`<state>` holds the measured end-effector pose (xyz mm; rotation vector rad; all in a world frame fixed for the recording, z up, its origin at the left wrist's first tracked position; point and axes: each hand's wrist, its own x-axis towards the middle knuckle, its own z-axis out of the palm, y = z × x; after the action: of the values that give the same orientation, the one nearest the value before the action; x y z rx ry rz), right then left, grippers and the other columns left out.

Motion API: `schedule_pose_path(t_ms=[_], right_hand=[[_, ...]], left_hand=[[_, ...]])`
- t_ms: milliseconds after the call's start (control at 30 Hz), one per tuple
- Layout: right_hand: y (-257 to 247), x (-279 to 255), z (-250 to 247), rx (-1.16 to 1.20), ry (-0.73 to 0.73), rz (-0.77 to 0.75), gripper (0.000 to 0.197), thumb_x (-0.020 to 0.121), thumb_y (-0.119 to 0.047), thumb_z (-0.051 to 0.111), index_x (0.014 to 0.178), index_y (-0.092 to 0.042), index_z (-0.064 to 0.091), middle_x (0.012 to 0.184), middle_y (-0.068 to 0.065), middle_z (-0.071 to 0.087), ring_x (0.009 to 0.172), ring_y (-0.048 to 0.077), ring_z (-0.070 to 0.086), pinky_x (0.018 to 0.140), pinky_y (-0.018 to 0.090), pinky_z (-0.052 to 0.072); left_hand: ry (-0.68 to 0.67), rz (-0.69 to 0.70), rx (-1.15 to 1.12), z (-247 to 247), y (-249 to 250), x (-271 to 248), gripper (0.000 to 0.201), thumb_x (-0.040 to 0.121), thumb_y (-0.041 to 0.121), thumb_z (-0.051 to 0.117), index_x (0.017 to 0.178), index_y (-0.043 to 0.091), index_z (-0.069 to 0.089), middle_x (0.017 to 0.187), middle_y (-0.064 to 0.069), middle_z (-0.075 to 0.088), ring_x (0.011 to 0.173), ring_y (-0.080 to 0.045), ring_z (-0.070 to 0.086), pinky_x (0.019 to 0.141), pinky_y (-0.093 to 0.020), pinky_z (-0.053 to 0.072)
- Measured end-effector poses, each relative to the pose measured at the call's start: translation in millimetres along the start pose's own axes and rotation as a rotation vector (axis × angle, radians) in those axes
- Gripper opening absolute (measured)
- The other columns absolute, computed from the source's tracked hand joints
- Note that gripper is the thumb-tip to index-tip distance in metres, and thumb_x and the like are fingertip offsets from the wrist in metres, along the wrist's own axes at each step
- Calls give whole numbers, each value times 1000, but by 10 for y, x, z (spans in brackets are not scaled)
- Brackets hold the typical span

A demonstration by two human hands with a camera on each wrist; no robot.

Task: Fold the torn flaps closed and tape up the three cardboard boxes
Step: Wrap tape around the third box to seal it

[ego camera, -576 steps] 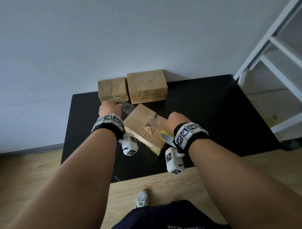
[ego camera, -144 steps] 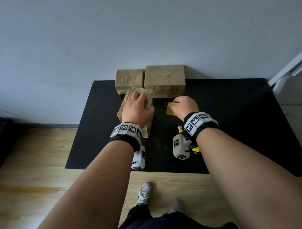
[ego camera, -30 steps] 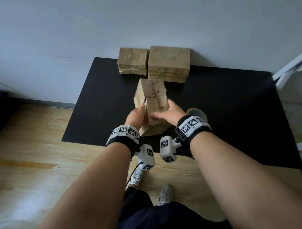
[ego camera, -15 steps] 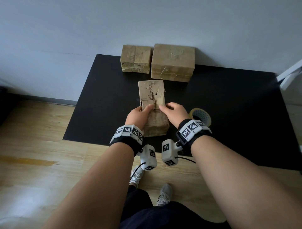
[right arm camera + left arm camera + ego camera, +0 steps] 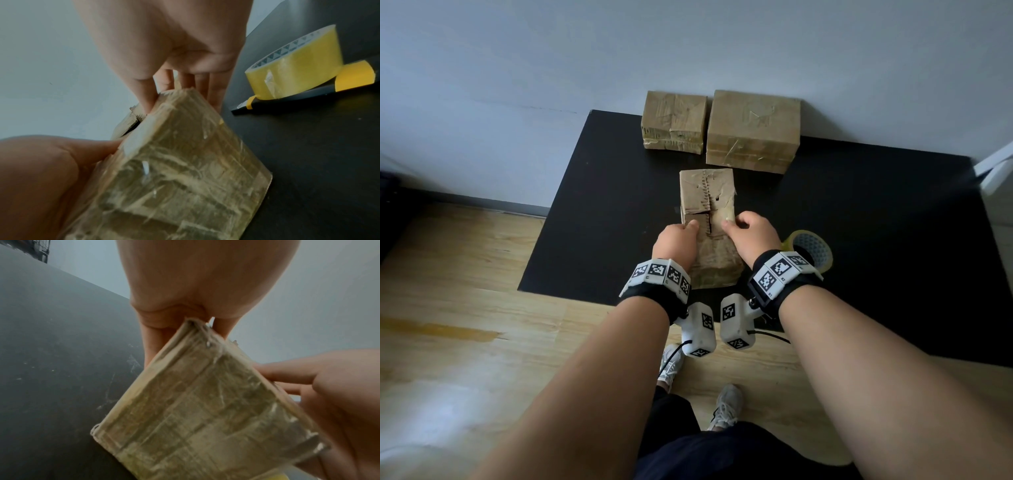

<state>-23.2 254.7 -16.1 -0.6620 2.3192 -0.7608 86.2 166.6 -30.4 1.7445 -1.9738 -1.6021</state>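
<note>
A narrow cardboard box (image 5: 708,209) stands on the black table (image 5: 876,219), its top face torn along a jagged seam. My left hand (image 5: 677,240) grips its left side with the thumb on top, and my right hand (image 5: 750,233) grips its right side the same way. In the left wrist view the box (image 5: 205,410) shows old clear tape on its near face. In the right wrist view the box (image 5: 180,170) shows a dark gap by my right thumb. Two taped boxes, a small one (image 5: 674,120) and a larger one (image 5: 753,130), sit against the wall.
A yellow tape roll (image 5: 812,247) lies just right of my right wrist; the right wrist view shows the roll (image 5: 296,68) with a black-and-yellow utility knife (image 5: 287,99) beside it. The table's near edge runs under my wrists. A white frame (image 5: 996,168) stands at far right.
The box was tipped up on end a second ago and now stands lower on the table. Both hands have slid up its sides, with thumbs now on the torn top.
</note>
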Motion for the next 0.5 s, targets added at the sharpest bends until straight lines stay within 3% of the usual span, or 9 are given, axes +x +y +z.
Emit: schedule_pose_path(t_ms=[67, 200, 300, 400, 500], right_hand=[[-14, 19, 0, -8, -13, 24, 39, 96, -42, 54, 123, -16, 60, 113, 4, 64, 104, 24, 60, 85, 37, 49], [-65, 81, -10, -4, -51, 61, 29, 92, -37, 52, 102, -12, 63, 95, 6, 64, 91, 25, 62, 79, 39, 49], [-99, 114, -2, 24, -46, 62, 40, 93, -49, 50, 105, -14, 64, 97, 4, 65, 92, 24, 62, 85, 41, 52], [-122, 151, 16, 13, -44, 39, 48, 96, -54, 44, 105, -12, 65, 100, 7, 66, 98, 27, 62, 84, 39, 50], [-133, 174, 36, 21, -50, 54, 53, 98, -52, 43, 125, -11, 62, 118, 10, 65, 110, 29, 60, 93, 41, 48]], left_hand=[[-2, 6, 83, 9, 27, 8, 46, 99, 45, 36, 110, 12, 66, 103, -7, 68, 92, -25, 63, 81, -35, 48], [58, -17, 197, 34, 90, 0, 53, 95, 52, 35, 125, 9, 45, 119, -9, 57, 101, -29, 57, 77, -37, 41], [98, 43, 233, 41, 81, 20, 65, 94, 61, 35, 137, 12, 40, 132, -11, 48, 115, -31, 53, 86, -40, 42], [27, 133, 122, 56, 37, 78, 50, 102, 47, 28, 138, 17, 43, 125, -9, 59, 110, -26, 57, 83, -34, 40], [21, 133, 81, 24, 38, 81, 50, 104, 41, 25, 146, 17, 40, 131, -8, 58, 120, -27, 54, 97, -35, 41]])
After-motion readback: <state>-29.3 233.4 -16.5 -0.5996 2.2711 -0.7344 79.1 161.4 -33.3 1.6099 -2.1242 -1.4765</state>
